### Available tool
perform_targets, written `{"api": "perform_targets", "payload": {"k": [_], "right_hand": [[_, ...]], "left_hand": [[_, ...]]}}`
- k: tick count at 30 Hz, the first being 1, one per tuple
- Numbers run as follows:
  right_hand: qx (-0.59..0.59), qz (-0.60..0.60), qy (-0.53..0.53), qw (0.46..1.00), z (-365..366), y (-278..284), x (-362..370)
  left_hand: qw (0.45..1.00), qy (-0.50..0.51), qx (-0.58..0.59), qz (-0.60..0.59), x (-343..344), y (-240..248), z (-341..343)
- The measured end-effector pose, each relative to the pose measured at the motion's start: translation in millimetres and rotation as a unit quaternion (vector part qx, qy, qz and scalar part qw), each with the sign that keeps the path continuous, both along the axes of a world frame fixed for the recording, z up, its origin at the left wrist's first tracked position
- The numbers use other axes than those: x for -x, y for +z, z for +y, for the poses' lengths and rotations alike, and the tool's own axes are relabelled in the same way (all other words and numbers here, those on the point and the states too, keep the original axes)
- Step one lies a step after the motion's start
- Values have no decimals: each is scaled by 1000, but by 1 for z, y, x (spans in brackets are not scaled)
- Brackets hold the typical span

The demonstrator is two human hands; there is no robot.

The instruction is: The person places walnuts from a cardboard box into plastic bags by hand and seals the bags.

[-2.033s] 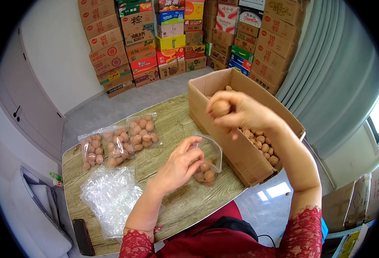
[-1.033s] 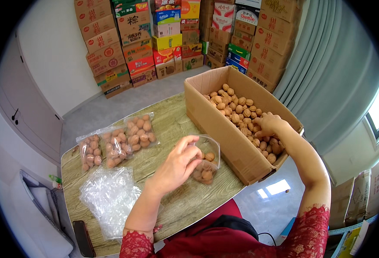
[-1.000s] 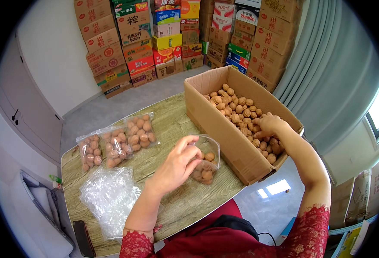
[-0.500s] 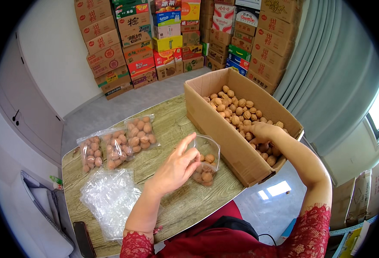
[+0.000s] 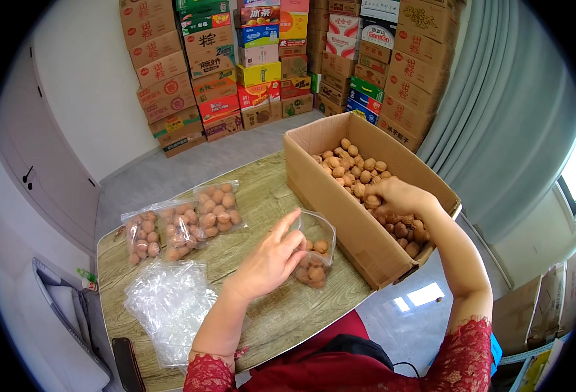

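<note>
A clear zip bag [image 5: 314, 255] with several walnuts in its bottom stands on the wooden table [image 5: 268, 183], its mouth spread apart. My left hand [image 5: 268, 258] grips the near left rim of that bag, index finger stretched along the edge. To the right is a long cardboard box [image 5: 327, 199], partly filled with loose walnuts [image 5: 350, 166]. Inside it, my right hand [image 5: 392, 196] bends its fingers down around walnuts; the fingertips are partly hidden. Three filled bags of walnuts [image 5: 217, 209] lie side by side at the table's far left.
Flat empty clear bags [image 5: 170, 310] lie in a pile left of my left forearm. A dark phone [image 5: 127, 364] rests at the table's near left corner. Stacked cartons [image 5: 213, 85] line the back wall, and a grey curtain [image 5: 497, 124] hangs at the right.
My right hand has shifted slightly left and farther into the box among the walnuts. My left hand stays at the bag's rim. The whole view has tilted a little.
</note>
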State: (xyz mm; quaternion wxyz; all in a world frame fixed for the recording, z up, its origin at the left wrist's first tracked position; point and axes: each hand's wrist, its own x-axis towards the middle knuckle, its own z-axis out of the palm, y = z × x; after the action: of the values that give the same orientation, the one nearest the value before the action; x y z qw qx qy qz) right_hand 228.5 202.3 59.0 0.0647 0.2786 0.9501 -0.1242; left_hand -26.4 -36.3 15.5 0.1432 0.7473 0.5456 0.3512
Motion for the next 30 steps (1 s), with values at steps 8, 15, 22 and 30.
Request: {"api": "perform_targets", "payload": {"k": [8,15,22,30], "right_hand": [[173,311,3,934,-92,57,57],[237,316,56,917,-101,16,72],[183,268,65,944,-105,8,77],[145,267,83,949,-100,5,73]], "left_hand": [[1000,-7,-24,16,3,1,-3],[1000,7,-27,6,-2,6,-3],[999,3,-38,-14,1,5,-2],[1000,-17,-2,-24,3,3,0]]}}
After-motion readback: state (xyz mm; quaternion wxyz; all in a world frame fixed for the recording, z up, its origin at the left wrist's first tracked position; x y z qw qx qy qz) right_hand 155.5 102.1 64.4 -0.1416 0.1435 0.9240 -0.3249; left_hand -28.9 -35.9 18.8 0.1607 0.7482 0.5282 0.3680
